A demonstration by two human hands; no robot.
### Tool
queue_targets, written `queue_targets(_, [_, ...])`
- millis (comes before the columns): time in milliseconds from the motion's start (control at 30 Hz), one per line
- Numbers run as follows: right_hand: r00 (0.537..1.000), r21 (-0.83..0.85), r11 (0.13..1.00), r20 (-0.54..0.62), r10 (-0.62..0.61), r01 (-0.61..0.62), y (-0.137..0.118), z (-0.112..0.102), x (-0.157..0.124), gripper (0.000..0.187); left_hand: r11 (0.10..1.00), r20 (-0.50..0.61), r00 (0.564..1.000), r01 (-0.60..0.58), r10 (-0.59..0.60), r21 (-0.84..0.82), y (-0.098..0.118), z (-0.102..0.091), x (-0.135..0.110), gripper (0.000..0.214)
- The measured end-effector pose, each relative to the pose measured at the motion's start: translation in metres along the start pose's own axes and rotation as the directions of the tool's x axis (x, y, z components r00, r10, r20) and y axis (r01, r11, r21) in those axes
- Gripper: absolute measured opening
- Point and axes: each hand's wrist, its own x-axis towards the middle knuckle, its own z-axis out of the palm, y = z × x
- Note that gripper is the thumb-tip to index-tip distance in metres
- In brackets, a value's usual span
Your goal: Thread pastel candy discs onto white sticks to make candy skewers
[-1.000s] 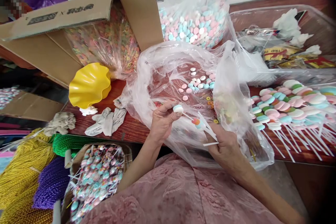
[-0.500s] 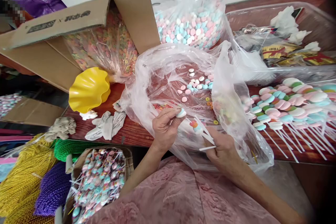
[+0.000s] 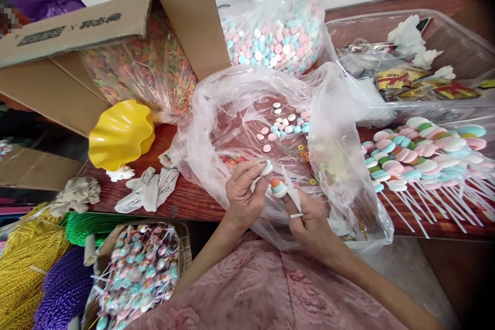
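My left hand (image 3: 245, 193) pinches a small white-and-blue candy (image 3: 266, 167) between thumb and fingertips. Close on its right, my right hand (image 3: 311, 216) is closed around several white lollipop sticks (image 3: 293, 193). Orange, white and blue candy pieces (image 3: 278, 187) stand together beside my right thumb, just below the pinched candy; a small gap shows between them. Both hands are over the near side of a spread clear plastic bag (image 3: 204, 108). In it lie loose pink, white and blue candies (image 3: 286, 125) and small coloured rings (image 3: 303, 152).
Finished candy skewers (image 3: 417, 149) lie at the right, below a clear plastic bin (image 3: 410, 105). Behind stands a full candy bag (image 3: 274, 36). At left are an open carton (image 3: 116, 15), a yellow wavy bowl (image 3: 119, 134), gloves (image 3: 149, 191) and a box of wrapped lollipops (image 3: 139, 268).
My right hand has moved left with the sticks, bringing the stacked candy pieces nearer my left hand. The left hand keeps its pinch on the candy. The whole view has shifted slightly.
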Motion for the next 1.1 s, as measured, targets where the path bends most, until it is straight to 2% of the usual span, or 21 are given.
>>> queue_targets(133, [0.998,0.033,0.999,-0.056,0.029,-0.027,0.005,-0.003,0.003,0.016,0.983,0.007,0.990,0.140,-0.140,-0.122,-0.003,0.002,-0.003,0.030])
queue_targets(233, [0.998,0.037,0.999,-0.054,0.023,-0.021,0.006,-0.007,0.002,0.015,0.954,-0.019,0.967,0.247,-0.254,-0.168,-0.003,0.009,-0.007,0.022])
queue_targets(300, [0.998,0.047,0.998,-0.047,0.033,-0.031,0.006,-0.009,0.000,0.017,0.940,0.010,0.956,0.291,-0.294,-0.178,-0.001,0.016,-0.009,0.018])
queue_targets(533, [0.991,0.030,0.993,-0.074,0.114,-0.112,0.019,-0.014,-0.002,0.013,0.945,0.196,0.943,0.297,-0.268,-0.137,-0.004,0.034,-0.017,0.013])
queue_targets(633, [0.985,0.045,0.984,-0.001,0.170,-0.170,0.029,-0.017,0.003,0.018,0.946,0.249,0.926,0.313,-0.283,-0.090,-0.008,0.036,-0.017,0.014])
queue_targets(733, [0.961,0.096,0.959,0.103,0.258,-0.267,0.046,-0.028,0.008,0.030,0.928,0.389,0.857,0.373,-0.339,-0.011,-0.011,0.031,-0.010,0.021])
queue_targets(833, [0.926,0.131,0.918,0.101,0.363,-0.374,0.066,-0.047,0.008,0.036,0.920,0.502,0.783,0.386,-0.369,0.073,-0.009,0.022,0.001,0.029])
queue_targets(933, [0.875,0.152,0.868,-0.039,0.483,-0.473,0.081,-0.068,0.000,0.031,0.945,0.579,0.746,0.263,-0.327,0.195,-0.006,0.015,0.009,0.026])
queue_targets(1033, [0.778,0.170,0.801,-0.194,0.598,-0.574,0.090,-0.080,-0.016,0.021,0.951,0.701,0.655,0.092,-0.281,0.295,-0.009,0.008,0.010,0.021])
queue_targets(1067, [0.743,0.188,0.774,-0.216,0.633,-0.605,0.091,-0.082,-0.021,0.021,0.948,0.727,0.626,0.066,-0.282,0.310,-0.012,0.005,0.011,0.021])
queue_targets(1100, [0.713,0.214,0.747,-0.221,0.665,-0.630,0.091,-0.082,-0.026,0.022,0.942,0.729,0.618,0.063,-0.295,0.328,-0.016,-0.001,0.012,0.022])
